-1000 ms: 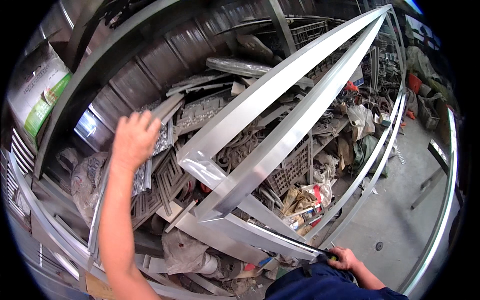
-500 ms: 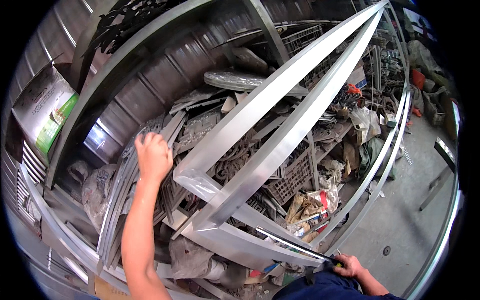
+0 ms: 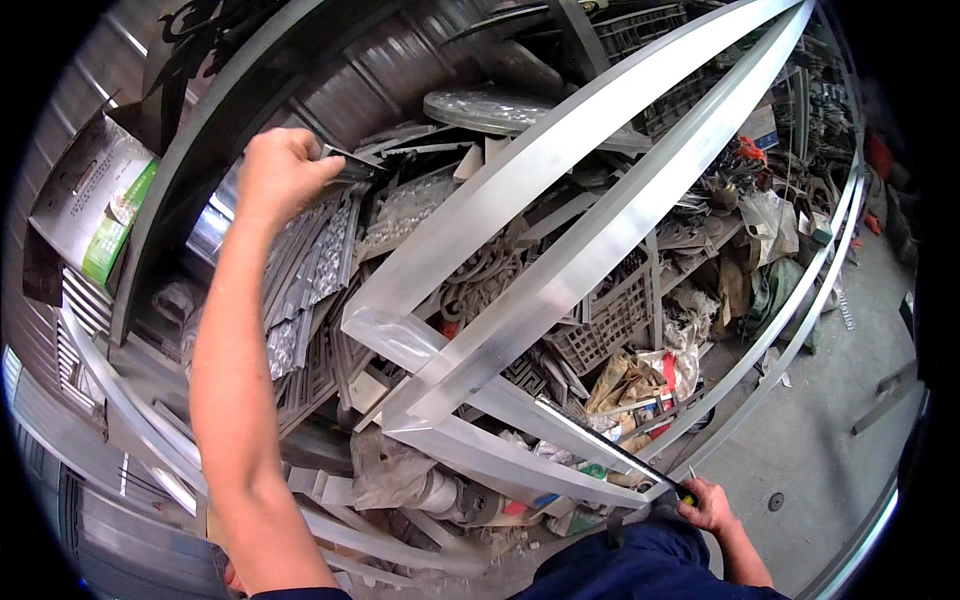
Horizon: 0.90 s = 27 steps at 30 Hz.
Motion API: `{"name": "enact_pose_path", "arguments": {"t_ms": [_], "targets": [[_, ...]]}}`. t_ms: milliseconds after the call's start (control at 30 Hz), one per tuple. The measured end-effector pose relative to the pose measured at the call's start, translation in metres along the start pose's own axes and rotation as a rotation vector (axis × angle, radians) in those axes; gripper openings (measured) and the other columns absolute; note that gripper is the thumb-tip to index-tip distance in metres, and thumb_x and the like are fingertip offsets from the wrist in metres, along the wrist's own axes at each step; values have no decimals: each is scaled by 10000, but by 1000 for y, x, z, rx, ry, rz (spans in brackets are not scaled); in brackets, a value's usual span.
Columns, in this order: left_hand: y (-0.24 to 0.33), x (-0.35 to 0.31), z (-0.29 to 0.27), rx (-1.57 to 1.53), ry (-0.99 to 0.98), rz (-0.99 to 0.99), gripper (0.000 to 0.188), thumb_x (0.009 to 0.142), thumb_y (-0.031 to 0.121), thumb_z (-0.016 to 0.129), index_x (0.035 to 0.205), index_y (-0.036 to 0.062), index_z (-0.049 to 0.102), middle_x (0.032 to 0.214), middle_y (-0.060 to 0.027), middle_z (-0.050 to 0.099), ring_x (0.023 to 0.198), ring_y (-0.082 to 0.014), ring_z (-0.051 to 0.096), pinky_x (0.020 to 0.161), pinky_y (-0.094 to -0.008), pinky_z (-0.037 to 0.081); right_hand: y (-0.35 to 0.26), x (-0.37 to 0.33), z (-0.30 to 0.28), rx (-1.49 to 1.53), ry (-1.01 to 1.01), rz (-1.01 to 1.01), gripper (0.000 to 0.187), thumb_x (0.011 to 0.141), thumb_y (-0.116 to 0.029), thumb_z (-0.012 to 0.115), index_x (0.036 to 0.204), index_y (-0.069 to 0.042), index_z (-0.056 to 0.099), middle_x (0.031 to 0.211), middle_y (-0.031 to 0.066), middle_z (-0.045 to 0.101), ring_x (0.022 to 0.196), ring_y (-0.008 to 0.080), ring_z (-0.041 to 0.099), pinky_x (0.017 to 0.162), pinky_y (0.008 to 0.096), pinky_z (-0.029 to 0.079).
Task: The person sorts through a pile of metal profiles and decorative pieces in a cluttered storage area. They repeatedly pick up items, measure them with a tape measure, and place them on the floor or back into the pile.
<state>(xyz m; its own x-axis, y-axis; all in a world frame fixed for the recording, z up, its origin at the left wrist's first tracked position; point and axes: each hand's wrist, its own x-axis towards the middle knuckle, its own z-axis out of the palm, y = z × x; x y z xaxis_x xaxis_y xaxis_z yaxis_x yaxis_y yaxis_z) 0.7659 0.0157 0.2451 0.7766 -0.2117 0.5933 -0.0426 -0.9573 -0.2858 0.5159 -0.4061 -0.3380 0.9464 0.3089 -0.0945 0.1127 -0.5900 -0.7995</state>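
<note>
The upper faces of the metal frame are lit almost white toward one o'clock, while the wall at eleven is left dim. Glare is thrown back by a shiny panel between nine and ten. A soft shadow is cast across the floor near four. Long edges are bowed at the rim; the corners are blacked out.

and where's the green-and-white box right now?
Head view, upper left: the green-and-white box sits just left of the dark curved beam, which separates it from the left hand.
</note>
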Motion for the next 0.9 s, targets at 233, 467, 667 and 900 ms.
{"name": "enact_pose_path", "arguments": {"t_ms": [233,467,667,900], "targets": [[6,-21,-11,318,-37,-12,507,634,510,789,781,50,633,809,-156,698,794,-325,689,690,-434,548,-9,22,-8,-3,76,-88,328,696,-200,682,959,-9,642,823,192,627,764,378,634,700,439,527],[28,-77,70,175,-141,-16,201,810,210,643,792,13,608,787,-223,667,764,-388,675,702,-480,549,-8,21,5,11,14,-143,363,686,-219,692,992,-25,660,841,182,642,802,378,641,728,435,533],[-10,-58,15,190,113,154,195,819,164,685,750,3,600,754,-220,647,738,-398,651,672,-475,524,-11,6,8,-30,-88,-144,445,716,-323,697,1045,-28,642,894,198,642,854,390,635,761,448,524],[-39,-47,-82,15,458,96,296,861,222,703,770,-9,543,635,-153,520,556,-228,490,562,-357,413,-13,11,11,-11,-118,-102,441,708,-319,692,1041,-34,645,882,191,644,835,385,640,751,454,525]]}}
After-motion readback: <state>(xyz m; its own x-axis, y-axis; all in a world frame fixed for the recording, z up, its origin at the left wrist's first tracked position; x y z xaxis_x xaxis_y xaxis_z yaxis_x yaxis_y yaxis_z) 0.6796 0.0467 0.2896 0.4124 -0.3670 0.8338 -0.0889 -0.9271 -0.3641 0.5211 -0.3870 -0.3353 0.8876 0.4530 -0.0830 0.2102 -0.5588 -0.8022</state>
